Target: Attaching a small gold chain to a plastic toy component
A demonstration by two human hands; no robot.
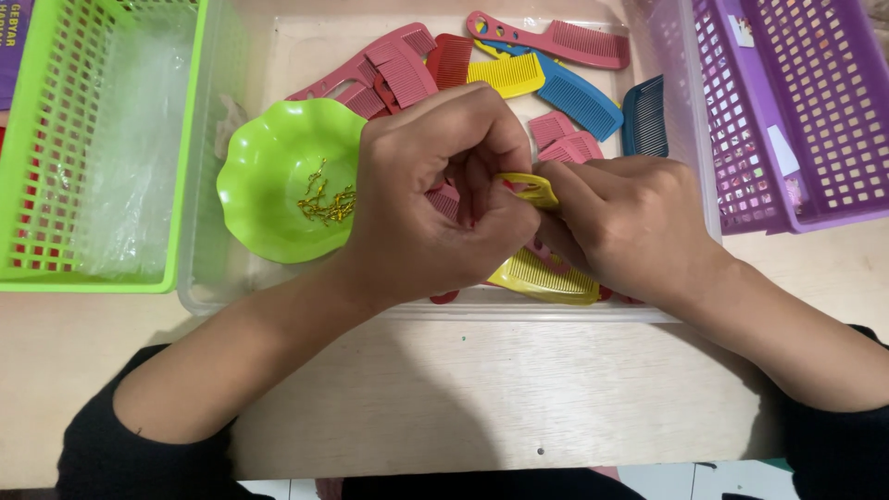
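Both hands meet over the middle of a clear plastic tray [435, 310], and between them sits a yellow comb [530, 188]: the left hand [435, 199] is curled with its fingertips pinched on the comb's handle end, while the right hand [625, 222] closes on it from the other side, fingers pressed together against the same piece. Only a short curved yellow part of the comb shows between the fingers; the rest is hidden under the hands. Just below the hands, lying in the tray, is a second yellow comb [546, 278] with its teeth facing up. Beyond the hands the tray holds a loose heap of further combs: pink and red ones [394, 69], another yellow comb [505, 74], a blue comb [579, 97], a dark blue comb [645, 118] against the right wall, and a long pink one [565, 39] at the far edge. At the tray's left end stands a green scalloped bowl [269, 153] with a small tangle of thin gold pieces [326, 202] in it. A green lattice basket [56, 139] sits to the left of the tray, a purple lattice basket [796, 111] to its right, all on a pale wooden table [482, 389].
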